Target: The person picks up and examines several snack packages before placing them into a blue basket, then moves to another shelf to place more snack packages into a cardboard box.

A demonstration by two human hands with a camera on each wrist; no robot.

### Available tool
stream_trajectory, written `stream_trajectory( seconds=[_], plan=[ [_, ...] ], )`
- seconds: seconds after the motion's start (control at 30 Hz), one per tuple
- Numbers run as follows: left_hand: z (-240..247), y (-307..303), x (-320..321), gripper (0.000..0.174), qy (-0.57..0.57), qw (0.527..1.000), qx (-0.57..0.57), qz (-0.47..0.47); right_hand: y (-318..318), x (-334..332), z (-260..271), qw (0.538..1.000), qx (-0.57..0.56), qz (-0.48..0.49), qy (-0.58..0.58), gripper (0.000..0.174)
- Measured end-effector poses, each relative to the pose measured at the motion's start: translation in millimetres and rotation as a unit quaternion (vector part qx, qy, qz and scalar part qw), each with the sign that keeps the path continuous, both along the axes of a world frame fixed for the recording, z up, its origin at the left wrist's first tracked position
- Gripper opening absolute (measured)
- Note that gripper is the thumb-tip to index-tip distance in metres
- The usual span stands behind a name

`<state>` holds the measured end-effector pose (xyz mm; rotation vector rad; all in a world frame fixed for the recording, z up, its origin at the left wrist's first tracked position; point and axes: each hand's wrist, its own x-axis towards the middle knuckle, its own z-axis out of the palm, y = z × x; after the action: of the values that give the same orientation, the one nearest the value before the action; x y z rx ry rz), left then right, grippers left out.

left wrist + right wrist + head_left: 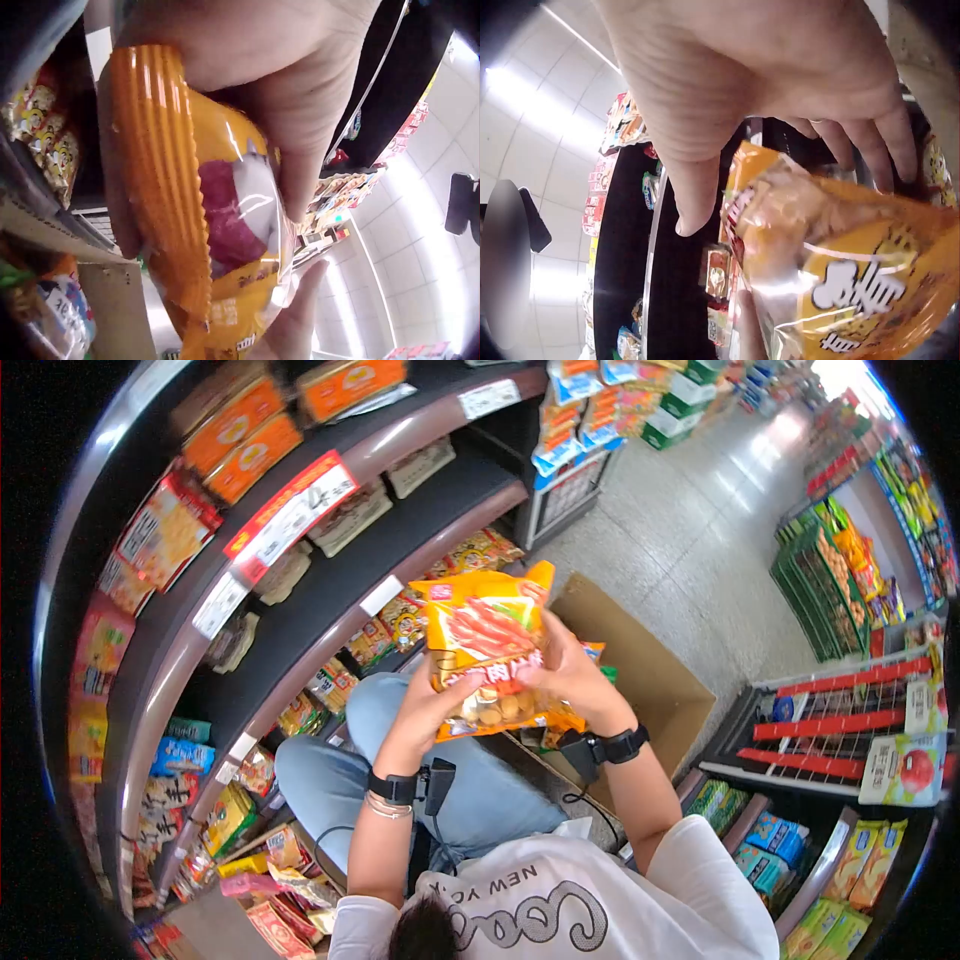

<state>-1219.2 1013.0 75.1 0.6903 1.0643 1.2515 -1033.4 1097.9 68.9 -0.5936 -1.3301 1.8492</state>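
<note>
An orange snack bag (487,625) with a clear window, printed with reddish sausage-like sticks, is held up over the person's lap. My left hand (428,705) grips its left side, thumb across the front. In the left wrist view that hand (292,97) curls over the bag (240,202) by its crimped orange edge. My right hand (580,680) holds the opposite side, its thumb on the front and its fingers behind. The right wrist view has this hand (757,82) above the bag (847,277), thumb and fingers spread around its top.
A cardboard box (650,690) with orange packets stands beyond the knees. Shelves (400,550) of packaged snacks rise on the left; loose packets (280,895) lie in an open carton at lower left. To the right stand a rack (830,725) and a green crate (818,585).
</note>
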Motion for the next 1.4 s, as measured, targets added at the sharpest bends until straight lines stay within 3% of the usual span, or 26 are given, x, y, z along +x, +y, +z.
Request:
stream_trajectory(
  seconds=[0.13,0.4,0.5,0.67,0.7,0.77,0.87,0.97,1.0,1.03,1.1,1.13,1.2,1.3,1.33,1.4],
  plan=[
    [-2,-20,-12,0.05,0.014,1.0,-0.002,0.023,-22,-22,13,0.99,-0.135,0.019,-0.033,0.06],
    [12,-19,-20,0.052,-0.006,1.0,0.005,0.029,-24,-33,16,0.994,-0.098,-0.006,-0.044,0.056],
    [18,-8,-29,0.047,0.041,0.997,-0.022,0.066,-25,-38,29,0.991,-0.095,-0.09,-0.03,0.053],
    [37,-7,-24,0.044,0.147,0.976,0.072,0.141,-24,-51,24,0.973,0.024,-0.226,-0.051,0.061],
    [30,-7,-24,0.055,0.185,0.971,0.111,0.1,-27,-57,25,0.971,0.049,-0.229,-0.049,0.062],
    [19,-11,-18,0.075,0.399,0.894,0.186,0.089,-36,-67,25,0.966,0.099,-0.233,-0.046,0.065],
    [25,-7,-6,0.088,0.245,0.929,0.235,0.147,-58,-68,32,0.992,0.069,-0.1,-0.021,0.062],
    [25,-11,-25,0.087,0.144,0.963,0.137,0.18,-64,-67,30,0.988,0.134,-0.067,-0.037,0.048],
    [25,-12,-28,0.072,0.102,0.968,0.11,0.201,-63,-62,36,0.984,0.161,-0.048,-0.056,0.046],
    [25,-14,-32,0.068,0.054,0.972,0.101,0.204,-62,-59,39,0.979,0.188,-0.029,-0.076,0.044],
    [27,-19,-42,0.061,-0.044,0.974,0.082,0.204,-55,-55,41,0.986,0.132,-0.064,-0.076,0.041],
    [26,-22,-46,0.051,-0.05,0.979,0.084,0.181,-47,-53,42,0.977,0.156,-0.091,-0.11,0.043],
    [24,-28,-52,0.051,-0.108,0.979,0.072,0.154,-36,-53,41,0.968,0.173,-0.124,-0.133,0.051],
    [19,-31,-54,0.049,-0.152,0.978,0.058,0.132,-30,-59,34,0.994,0.091,-0.049,-0.018,0.054],
    [17,-32,-55,0.049,-0.158,0.978,0.054,0.128,-33,-57,41,0.999,0.034,-0.006,-0.004,0.054],
    [17,-32,-56,0.048,-0.17,0.977,0.048,0.117,-34,-58,40,0.999,0.033,-0.01,-0.008,0.053]
  ],
)
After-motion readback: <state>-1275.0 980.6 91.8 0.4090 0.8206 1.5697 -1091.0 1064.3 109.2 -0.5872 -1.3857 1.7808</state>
